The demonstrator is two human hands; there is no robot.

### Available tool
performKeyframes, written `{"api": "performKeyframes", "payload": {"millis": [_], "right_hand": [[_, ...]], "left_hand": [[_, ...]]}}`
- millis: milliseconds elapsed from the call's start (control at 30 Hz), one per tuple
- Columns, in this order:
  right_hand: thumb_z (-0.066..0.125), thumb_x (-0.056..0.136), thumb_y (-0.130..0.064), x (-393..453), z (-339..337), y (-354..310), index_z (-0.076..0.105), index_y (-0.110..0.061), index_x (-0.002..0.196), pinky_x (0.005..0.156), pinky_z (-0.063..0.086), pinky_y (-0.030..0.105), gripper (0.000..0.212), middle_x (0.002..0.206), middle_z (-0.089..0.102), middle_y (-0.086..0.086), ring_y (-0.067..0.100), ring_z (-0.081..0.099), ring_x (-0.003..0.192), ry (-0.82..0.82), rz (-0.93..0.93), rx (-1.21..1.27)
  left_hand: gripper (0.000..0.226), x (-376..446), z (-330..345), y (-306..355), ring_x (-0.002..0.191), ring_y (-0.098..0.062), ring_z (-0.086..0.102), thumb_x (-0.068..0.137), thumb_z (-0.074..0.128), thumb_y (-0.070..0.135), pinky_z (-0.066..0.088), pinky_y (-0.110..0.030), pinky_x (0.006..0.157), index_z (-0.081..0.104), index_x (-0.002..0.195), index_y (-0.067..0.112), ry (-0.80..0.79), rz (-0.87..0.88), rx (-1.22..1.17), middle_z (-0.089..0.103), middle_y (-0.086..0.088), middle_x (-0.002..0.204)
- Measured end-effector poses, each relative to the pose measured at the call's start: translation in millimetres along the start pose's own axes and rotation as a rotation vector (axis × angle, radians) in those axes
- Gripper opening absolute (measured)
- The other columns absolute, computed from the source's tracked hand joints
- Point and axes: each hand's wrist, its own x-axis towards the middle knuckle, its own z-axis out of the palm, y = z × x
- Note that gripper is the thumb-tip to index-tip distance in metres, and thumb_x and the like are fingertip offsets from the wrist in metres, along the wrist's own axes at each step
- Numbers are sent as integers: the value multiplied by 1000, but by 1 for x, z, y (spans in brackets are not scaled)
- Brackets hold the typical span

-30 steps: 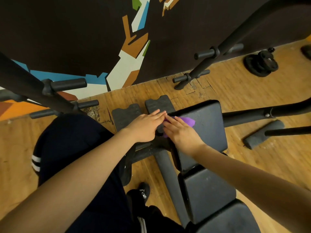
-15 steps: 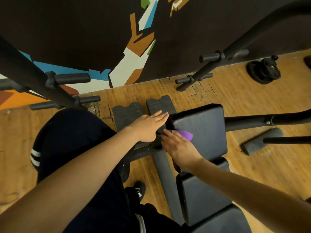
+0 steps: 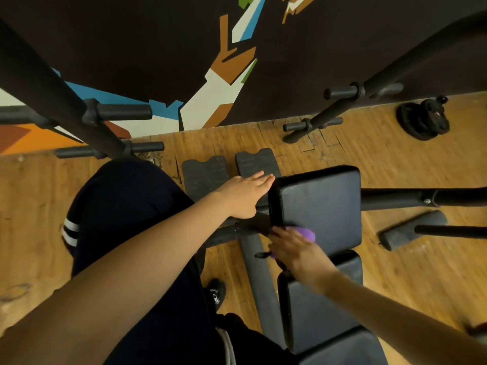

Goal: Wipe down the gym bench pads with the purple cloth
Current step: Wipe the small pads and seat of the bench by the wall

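Head view: two hands at the top bench pad (image 3: 324, 204), one purple cloth (image 3: 307, 233).

Going left to right from that pad: two dark foot plates (image 3: 205, 173) lie on the wooden floor (image 3: 395, 272) just left of it; the left hand (image 3: 243, 197) rests flat, fingers straight, against its left edge. The right hand (image 3: 295, 250), blurred, presses the cloth on the pad's near left corner, lower than half a second ago; whether its fingers curl round the cloth I cannot tell. Two more pads (image 3: 316, 312) follow below. One stack of weight plates (image 3: 424, 119) sits far right.
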Motion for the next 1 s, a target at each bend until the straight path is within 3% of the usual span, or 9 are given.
{"api": "performKeyframes", "payload": {"millis": [100, 200, 367, 467, 533, 600, 667, 767, 1000], "right_hand": [[65, 70, -7, 32, -22, 24, 66, -8, 114, 102, 28, 53, 43, 126, 59, 12, 33, 49, 123, 199, 120, -2], [73, 73, -11, 47, -12, 29, 60, -5, 121, 103, 24, 54, 50, 133, 52, 14, 35, 43, 127, 220, 190, -29], [87, 50, -9, -10, 26, 6, 64, -15, 117, 98, 40, 46, 71, 129, 58, 5, 28, 43, 128, 3, 40, 41], [88, 47, -10, -30, 34, -3, 64, -20, 117, 99, 41, 42, 74, 129, 58, 0, 21, 36, 130, -76, 53, 124], [82, 59, -7, -27, 29, -3, 65, -15, 115, 101, 39, 40, 59, 127, 59, 3, 21, 38, 131, 56, 99, 231], [59, 80, -6, -12, 14, 1, 62, -8, 118, 104, 35, 40, 38, 131, 55, 9, 23, 37, 132, 227, 194, 337], [43, 86, -8, 15, -6, 12, 58, -4, 121, 106, 31, 42, 39, 135, 50, 14, 25, 35, 133, 377, 391, 389], [52, 91, -7, 53, -19, 29, 50, -6, 131, 112, 25, 39, 40, 144, 39, 12, 23, 27, 137, 449, 674, 522], [71, 76, 1, -3, 45, -30, 38, -17, 139, 109, 29, 46, 74, 146, 32, 0, 19, 30, 136, 439, 694, 498]], "left_hand": [[76, 4, 0, 1, 146, -12, -7, 92, 42, 4, 17, -40, 116, -2, 153, 14, 19, -6, 1, -4, 2, 161], [74, 5, -3, 2, 146, -11, -7, 94, 42, 6, 18, -39, 116, -1, 153, 16, 4, -13, 17, -4, 4, 160], [76, 0, -2, -1, 146, -11, -8, 91, 38, 0, 18, -40, 116, -4, 153, 16, -7, -8, -1, -2, 4, 161], [69, 0, 3, -2, 146, -11, -7, 97, 37, 7, 18, -40, 116, -4, 152, 17, 0, -11, 2, -2, 5, 161], [63, 1, 4, -4, 146, -10, -8, 102, 34, 17, 17, -42, 116, -5, 152, 16, -8, -11, 13, -1, 4, 160], [61, 2, 4, -6, 146, -10, -8, 103, 32, 22, 18, -42, 117, -4, 152, 16, -8, -1, 37, 0, 4, 161], [61, 3, 3, -5, 146, -10, -7, 103, 33, 22, 19, -43, 117, -3, 152, 15, -15, -4, 50, 1, 4, 160], [60, 1, 0, 2, 146, -10, -4, 103, 32, 24, 21, -42, 116, 0, 153, 15, -13, -36, 80, 3, 4, 160], [62, 0, -1, 17, 147, -11, 1, 102, 27, 42, 18, -38, 116, 6, 153, 13, 14, -105, 53, 7, 1, 160]]}}
